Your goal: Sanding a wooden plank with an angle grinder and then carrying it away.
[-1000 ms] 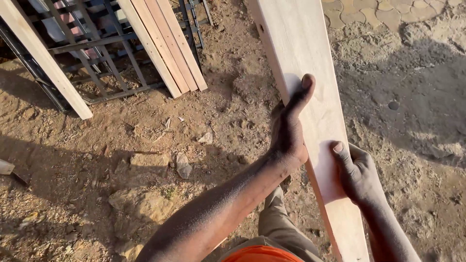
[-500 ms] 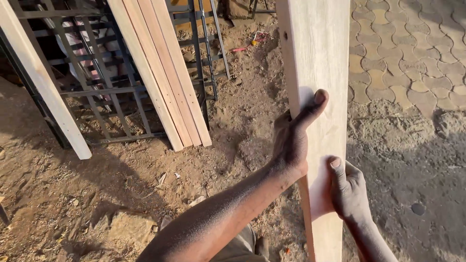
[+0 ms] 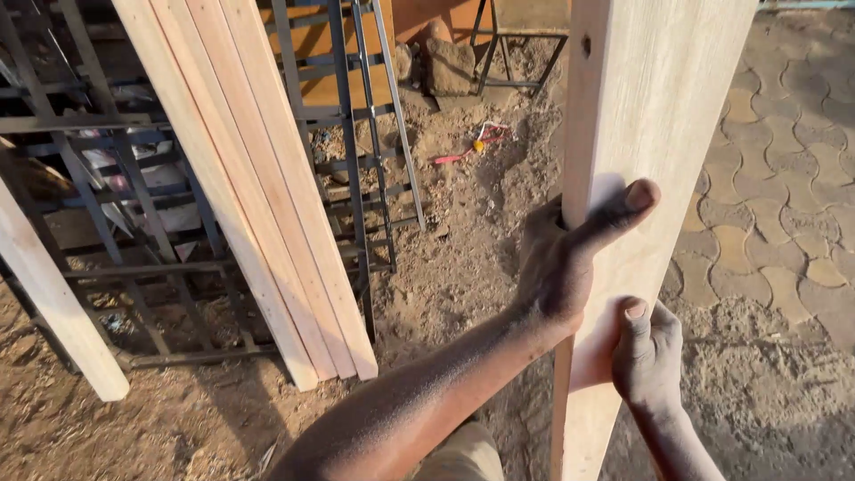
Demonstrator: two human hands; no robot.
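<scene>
Though gripped — leaning boards (image 3: 258,187) nearby

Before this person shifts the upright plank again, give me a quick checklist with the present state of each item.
1. Left hand grips the plank: ok, fingers wrap its left edge, thumb across the face.
2. Right hand supports lower down: ok, it clasps the plank below the left hand.
3. Plank apart from the leaning planks: ok, a wide gap of dirt lies between.
4. Plank's foot seated on the ground: cannot tell, out of view.
5. Ground ahead free of trip hazards: not ok, a red cord and a stone lie on the dirt.
</scene>
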